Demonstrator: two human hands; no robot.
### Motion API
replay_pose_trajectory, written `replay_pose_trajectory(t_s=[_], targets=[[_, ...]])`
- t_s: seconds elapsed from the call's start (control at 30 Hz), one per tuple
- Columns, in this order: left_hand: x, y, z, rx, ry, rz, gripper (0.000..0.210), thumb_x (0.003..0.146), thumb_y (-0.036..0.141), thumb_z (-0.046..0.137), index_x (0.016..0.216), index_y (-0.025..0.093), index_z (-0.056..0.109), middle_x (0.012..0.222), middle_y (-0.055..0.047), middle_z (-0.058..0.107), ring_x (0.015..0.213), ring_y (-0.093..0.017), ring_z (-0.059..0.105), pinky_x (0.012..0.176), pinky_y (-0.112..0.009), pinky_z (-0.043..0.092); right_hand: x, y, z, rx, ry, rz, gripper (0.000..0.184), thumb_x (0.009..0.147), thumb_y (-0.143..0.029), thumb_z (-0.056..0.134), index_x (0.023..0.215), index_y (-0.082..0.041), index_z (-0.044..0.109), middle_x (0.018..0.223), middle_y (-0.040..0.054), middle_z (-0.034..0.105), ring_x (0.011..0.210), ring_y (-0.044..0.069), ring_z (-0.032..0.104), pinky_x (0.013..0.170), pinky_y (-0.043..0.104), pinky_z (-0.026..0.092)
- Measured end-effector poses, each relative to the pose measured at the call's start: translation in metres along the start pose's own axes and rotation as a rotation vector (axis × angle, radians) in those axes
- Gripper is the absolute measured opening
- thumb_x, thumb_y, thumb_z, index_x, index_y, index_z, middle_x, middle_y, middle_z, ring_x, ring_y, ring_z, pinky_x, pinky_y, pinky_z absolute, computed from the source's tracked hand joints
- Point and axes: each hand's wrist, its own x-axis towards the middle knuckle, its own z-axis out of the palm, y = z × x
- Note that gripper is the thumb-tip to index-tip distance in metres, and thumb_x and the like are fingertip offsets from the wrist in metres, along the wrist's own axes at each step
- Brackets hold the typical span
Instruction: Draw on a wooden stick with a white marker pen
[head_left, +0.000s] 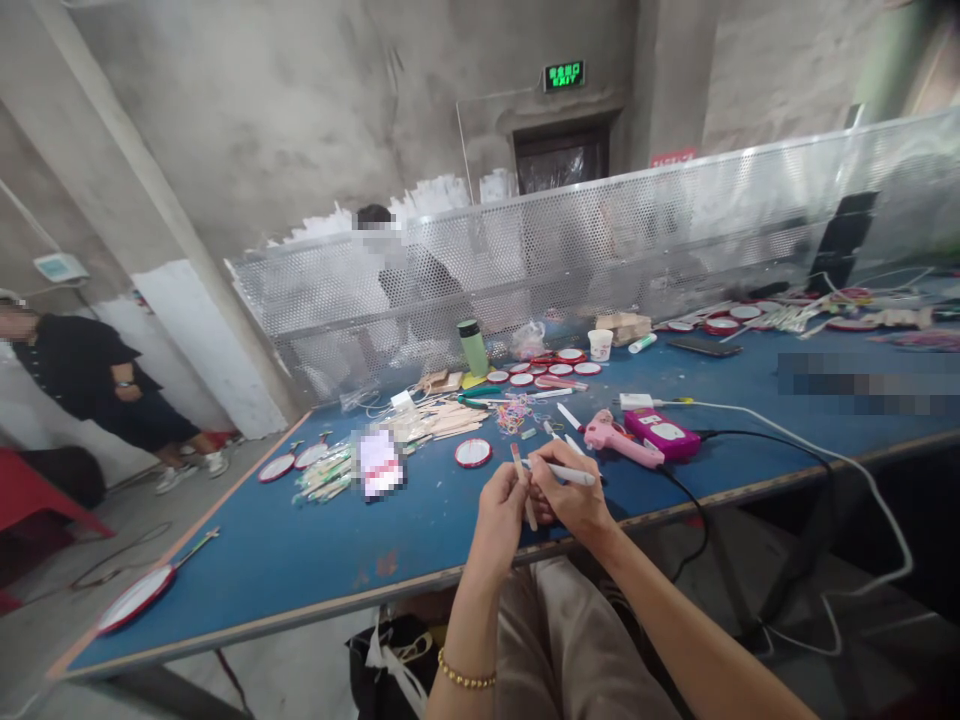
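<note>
My left hand (499,508) is closed around a flat wooden stick (519,466) with a reddish upper end, held nearly upright just above the table's front edge. In my right hand (576,500) is a white pen (574,474), its tip end close to the stick; fingers partly hide whether it touches. Beyond my hands lies a round white disc with a red rim (473,453). A pink glue gun (621,440) rests to the right of my right hand, beside a purple box (661,434).
Wooden sticks (456,418), colourful rubber bands (516,412), a phone (380,464), a green bottle (472,348) and a paper cup (600,345) are on the blue table (300,560). Cables hang over the front edge at right. A perforated metal screen (525,270) stands behind; one person (82,370) stands left.
</note>
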Motion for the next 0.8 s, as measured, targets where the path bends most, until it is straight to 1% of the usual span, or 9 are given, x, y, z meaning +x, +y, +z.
replay_pose_trajectory(t_s=[0.23, 0.5, 0.67, 0.8], targets=[[-0.0003, 0.001, 0.0006, -0.002, -0.014, 0.004, 0.038, 0.073, 0.051, 0.068, 0.083, 0.017, 0.055, 0.066, 0.003, 0.058, 0.055, -0.012, 0.058, 0.059, -0.027, 0.052, 0.002, -0.0039, -0.0012, 0.007, -0.012, -0.025, 0.022, 0.084, -0.029, 0.051, 0.064, -0.021, 0.054, 0.051, -0.0036, 0.052, 0.044, 0.01, 0.047, 0.044, 0.022, 0.038], [-0.0011, 0.0025, 0.0016, 0.009, -0.005, 0.011, 0.038, 0.074, 0.052, 0.067, 0.081, 0.016, 0.055, 0.066, 0.003, 0.057, 0.055, -0.012, 0.057, 0.059, -0.028, 0.053, 0.0001, 0.0009, 0.0006, 0.002, -0.017, -0.025, 0.021, 0.085, -0.028, 0.051, 0.066, -0.02, 0.055, 0.052, -0.0037, 0.052, 0.045, 0.01, 0.047, 0.044, 0.021, 0.038], [-0.0006, 0.0018, 0.0003, 0.023, -0.01, -0.005, 0.039, 0.073, 0.052, 0.067, 0.085, 0.016, 0.056, 0.069, 0.002, 0.059, 0.058, -0.013, 0.06, 0.06, -0.029, 0.054, -0.0001, -0.0002, 0.0004, -0.002, 0.008, -0.03, 0.022, 0.085, -0.027, 0.051, 0.065, -0.02, 0.054, 0.051, -0.0039, 0.052, 0.044, 0.01, 0.047, 0.043, 0.021, 0.038], [0.0, 0.0, -0.0007, 0.017, -0.013, -0.005, 0.039, 0.073, 0.052, 0.067, 0.084, 0.016, 0.055, 0.068, 0.002, 0.058, 0.058, -0.013, 0.06, 0.061, -0.028, 0.054, -0.0002, -0.0001, 0.0005, 0.026, 0.019, -0.023, 0.021, 0.085, -0.026, 0.051, 0.065, -0.02, 0.054, 0.05, -0.0041, 0.052, 0.042, 0.01, 0.046, 0.043, 0.021, 0.038]])
